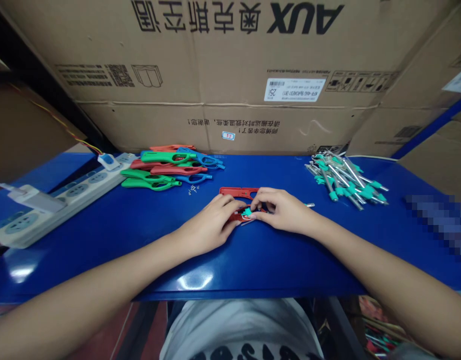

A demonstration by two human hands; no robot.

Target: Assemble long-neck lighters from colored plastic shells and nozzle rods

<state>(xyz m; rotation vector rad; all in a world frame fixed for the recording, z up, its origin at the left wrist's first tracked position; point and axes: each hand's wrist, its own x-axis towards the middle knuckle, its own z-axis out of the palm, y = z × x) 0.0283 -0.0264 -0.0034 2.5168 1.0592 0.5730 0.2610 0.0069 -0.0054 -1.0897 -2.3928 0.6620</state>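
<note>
My left hand (211, 225) pinches a red plastic lighter casing half (235, 217) at its left end. A teal piece (247, 212) with a pale wire sits in that casing, between my two hands. The fingers of my right hand (277, 209) are closed at the teal piece and the casing's right side. A thin metal tube tip (309, 205) shows beyond the right hand; the rest of it is hidden. Just behind the hands lies another red casing half (230, 191), partly covered by the right fingers.
Green, red, blue and orange casings (151, 179) lie piled at the back left, near several tiny metal pins (193, 189). A white power strip (76, 190) runs along the left. Metal tubes with teal parts (343, 177) are heaped at right. Behind stands a cardboard sheet (230, 60).
</note>
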